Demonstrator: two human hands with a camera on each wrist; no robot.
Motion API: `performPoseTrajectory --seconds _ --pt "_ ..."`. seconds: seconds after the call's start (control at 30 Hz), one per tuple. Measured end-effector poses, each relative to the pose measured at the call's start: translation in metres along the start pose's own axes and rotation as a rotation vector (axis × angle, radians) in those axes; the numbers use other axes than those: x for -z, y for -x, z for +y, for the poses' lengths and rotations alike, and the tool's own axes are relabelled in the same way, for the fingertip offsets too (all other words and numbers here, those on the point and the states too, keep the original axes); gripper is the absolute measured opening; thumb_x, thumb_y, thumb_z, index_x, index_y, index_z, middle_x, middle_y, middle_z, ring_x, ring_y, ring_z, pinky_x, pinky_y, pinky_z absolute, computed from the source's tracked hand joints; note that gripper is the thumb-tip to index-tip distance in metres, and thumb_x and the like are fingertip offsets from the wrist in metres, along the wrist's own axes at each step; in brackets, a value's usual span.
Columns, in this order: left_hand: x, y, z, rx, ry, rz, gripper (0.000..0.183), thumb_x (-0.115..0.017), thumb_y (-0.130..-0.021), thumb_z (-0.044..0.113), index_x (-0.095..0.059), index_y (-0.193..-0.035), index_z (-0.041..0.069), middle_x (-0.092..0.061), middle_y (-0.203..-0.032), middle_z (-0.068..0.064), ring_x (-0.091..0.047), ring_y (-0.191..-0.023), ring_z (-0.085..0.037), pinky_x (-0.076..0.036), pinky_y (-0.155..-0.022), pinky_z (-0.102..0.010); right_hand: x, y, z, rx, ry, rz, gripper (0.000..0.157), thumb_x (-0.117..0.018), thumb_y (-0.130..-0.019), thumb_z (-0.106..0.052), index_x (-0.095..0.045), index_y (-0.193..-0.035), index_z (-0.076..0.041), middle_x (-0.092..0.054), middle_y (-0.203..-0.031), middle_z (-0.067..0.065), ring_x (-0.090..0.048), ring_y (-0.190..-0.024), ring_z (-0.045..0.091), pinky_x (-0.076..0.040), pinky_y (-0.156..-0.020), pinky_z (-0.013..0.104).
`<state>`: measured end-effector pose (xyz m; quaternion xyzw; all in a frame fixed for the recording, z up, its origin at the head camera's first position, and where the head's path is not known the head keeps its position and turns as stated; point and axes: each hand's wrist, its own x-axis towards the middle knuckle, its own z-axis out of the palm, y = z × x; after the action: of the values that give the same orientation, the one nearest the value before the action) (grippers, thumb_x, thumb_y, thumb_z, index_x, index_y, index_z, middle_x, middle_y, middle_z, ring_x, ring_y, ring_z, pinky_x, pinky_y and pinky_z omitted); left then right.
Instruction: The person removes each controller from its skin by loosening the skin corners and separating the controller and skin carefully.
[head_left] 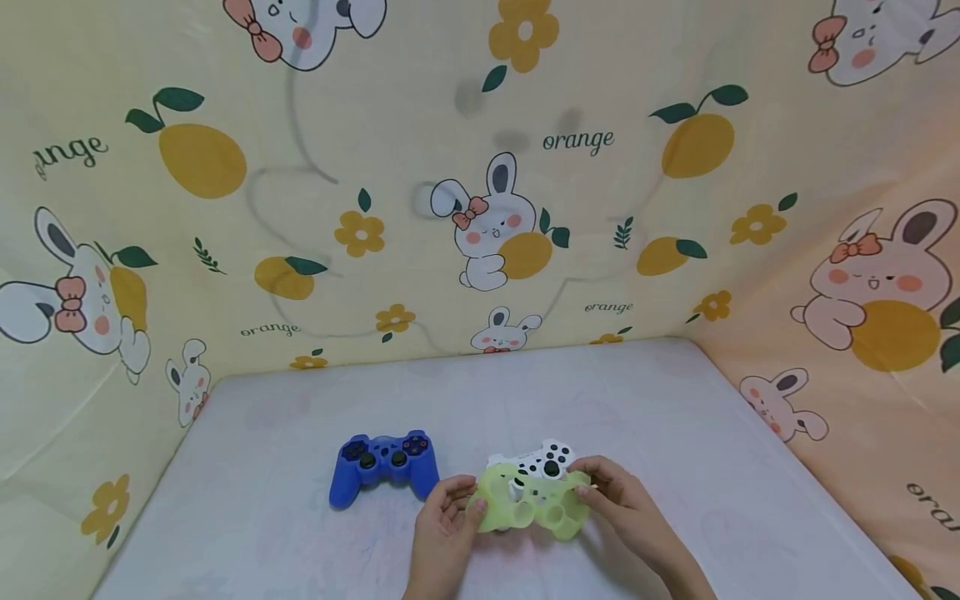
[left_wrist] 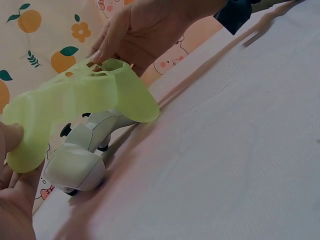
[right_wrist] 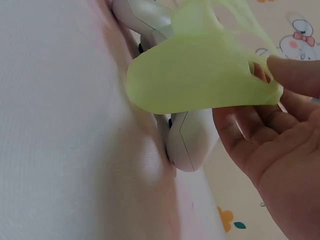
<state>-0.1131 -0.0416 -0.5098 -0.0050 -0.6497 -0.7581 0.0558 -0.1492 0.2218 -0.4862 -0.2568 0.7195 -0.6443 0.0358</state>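
Note:
A pale yellow-green, soft-looking game controller cover [head_left: 497, 498] is stretched between both hands above the table. My left hand [head_left: 447, 523] grips its left end, thumb in front and fingers behind. At the other end, my right hand [head_left: 628, 507] pinches the cover's upper right corner between thumb and fingers. Below and behind the cover lies a white game controller [head_left: 534, 461] with black buttons, partly hidden in the head view. The left wrist view shows a gap between the cover [left_wrist: 75, 100] and the white controller [left_wrist: 75, 165], which rests on the table.
To the left of my hands, a blue game controller [head_left: 385, 468] with black sticks lies on the white-covered table [head_left: 285, 550]. Cream cloth walls [head_left: 420, 108] printed with rabbits and oranges enclose the table at the back and both sides.

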Motion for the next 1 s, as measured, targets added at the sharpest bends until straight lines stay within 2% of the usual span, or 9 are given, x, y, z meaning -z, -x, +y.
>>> performPoseTrajectory --seconds 0.13,0.3,0.47,0.6,0.73,0.87,1.0 --pt "-0.0003 0.0 -0.0002 0.01 -0.007 0.012 0.041 -0.071 -0.092 0.013 -0.053 -0.123 -0.006 -0.059 -0.113 -0.015 -0.061 -0.104 -0.024 -0.05 -0.089 -0.028 -0.0025 -0.0007 -0.0003 -0.011 0.032 0.08 0.026 -0.059 -0.097 -0.001 -0.05 -0.118 0.01 -0.059 -0.109 0.023 -0.06 -0.099 0.018 -0.051 -0.082 0.025" --pt "-0.0004 -0.0002 -0.0001 0.02 -0.015 0.024 0.04 -0.072 -0.091 0.012 -0.054 -0.122 -0.005 -0.059 -0.113 -0.015 -0.061 -0.103 -0.025 -0.051 -0.088 -0.028 -0.0041 -0.001 -0.001 -0.028 0.087 0.109 0.02 -0.061 -0.096 -0.004 -0.057 -0.114 0.004 -0.062 -0.109 0.019 -0.061 -0.1 0.021 -0.05 -0.085 0.026" --pt "-0.0002 -0.0003 -0.0005 0.017 -0.007 0.013 0.038 -0.071 -0.092 0.012 -0.055 -0.122 -0.004 -0.059 -0.113 -0.015 -0.06 -0.104 -0.025 -0.051 -0.088 -0.028 -0.0068 -0.0019 -0.0029 -0.1 0.099 0.127 0.027 -0.063 -0.097 -0.011 -0.055 -0.119 0.004 -0.063 -0.108 0.016 -0.062 -0.097 0.022 -0.05 -0.083 0.026" --pt "0.0004 -0.0001 -0.0011 0.006 0.003 0.002 0.038 -0.071 -0.092 0.011 -0.055 -0.123 -0.005 -0.061 -0.114 -0.016 -0.061 -0.106 -0.025 -0.049 -0.091 -0.028 -0.0075 -0.0019 -0.0021 -0.167 0.122 0.141 0.026 -0.063 -0.098 -0.015 -0.057 -0.118 0.001 -0.067 -0.095 0.013 -0.064 -0.085 0.02 -0.051 -0.077 0.027" --pt "-0.0004 0.0003 0.001 0.016 0.005 -0.002 0.041 -0.071 -0.091 0.011 -0.054 -0.125 -0.006 -0.062 -0.116 -0.015 -0.06 -0.108 -0.024 -0.049 -0.092 -0.028 -0.0069 -0.0013 -0.0012 -0.213 0.153 0.21 0.02 -0.065 -0.096 -0.017 -0.063 -0.112 -0.004 -0.069 -0.083 0.008 -0.064 -0.077 0.021 -0.05 -0.074 0.028" --pt "-0.0012 0.0003 0.0033 0.044 0.015 -0.008 0.041 -0.071 -0.091 0.008 -0.054 -0.125 -0.005 -0.061 -0.113 -0.014 -0.061 -0.104 -0.024 -0.05 -0.09 -0.027 -0.0063 -0.0014 -0.0016 -0.219 0.148 0.257 0.019 -0.065 -0.096 -0.016 -0.063 -0.111 -0.004 -0.07 -0.084 0.008 -0.064 -0.08 0.022 -0.049 -0.077 0.027" --pt "-0.0014 0.0008 0.0029 0.05 0.022 -0.029 0.037 -0.069 -0.091 0.004 -0.054 -0.124 -0.004 -0.06 -0.106 -0.013 -0.06 -0.097 -0.023 -0.051 -0.086 -0.027 -0.0063 -0.0015 -0.0029 -0.217 0.152 0.285 0.019 -0.064 -0.096 -0.017 -0.063 -0.109 -0.003 -0.069 -0.083 0.008 -0.063 -0.078 0.02 -0.048 -0.075 0.027"
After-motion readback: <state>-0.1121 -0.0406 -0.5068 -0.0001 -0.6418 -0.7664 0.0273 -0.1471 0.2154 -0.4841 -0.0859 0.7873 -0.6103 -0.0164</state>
